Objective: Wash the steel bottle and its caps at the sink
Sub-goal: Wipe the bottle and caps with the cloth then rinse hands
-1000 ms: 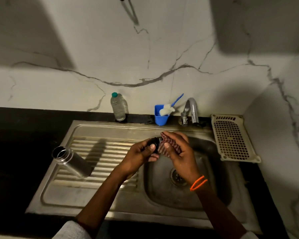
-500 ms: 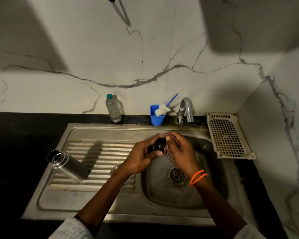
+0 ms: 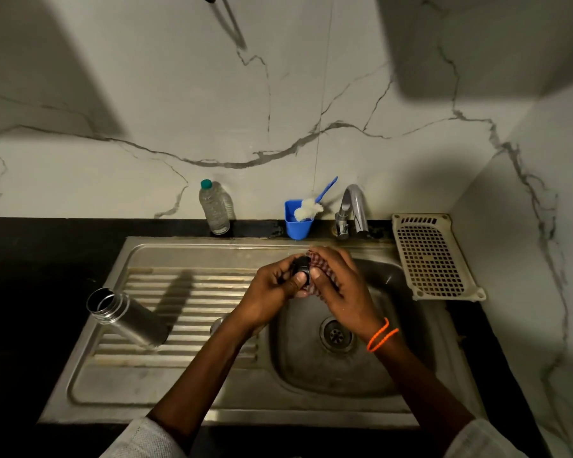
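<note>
The steel bottle point(image 3: 126, 317) stands uncapped on the ribbed drainboard at the left, its mouth tilted toward me. Over the sink basin point(image 3: 331, 368), my left hand point(image 3: 272, 292) grips a small black cap point(image 3: 301, 266) between fingers and thumb. My right hand point(image 3: 341, 282) holds a red checked scrub pad point(image 3: 318, 271) against the cap. A small round steel piece point(image 3: 216, 325), perhaps another cap, shows on the drainboard just beside my left wrist, partly hidden.
A tap point(image 3: 354, 206) stands behind the basin, no water visible from it. A blue cup point(image 3: 296, 221) with a brush and a clear plastic bottle point(image 3: 215, 208) stand along the back wall. A cream perforated tray point(image 3: 432, 259) lies at the right on the dark counter.
Both hands have stayed together over the basin, turning the cap against the pad. The camera view shifted slightly; the bottle has not moved.
</note>
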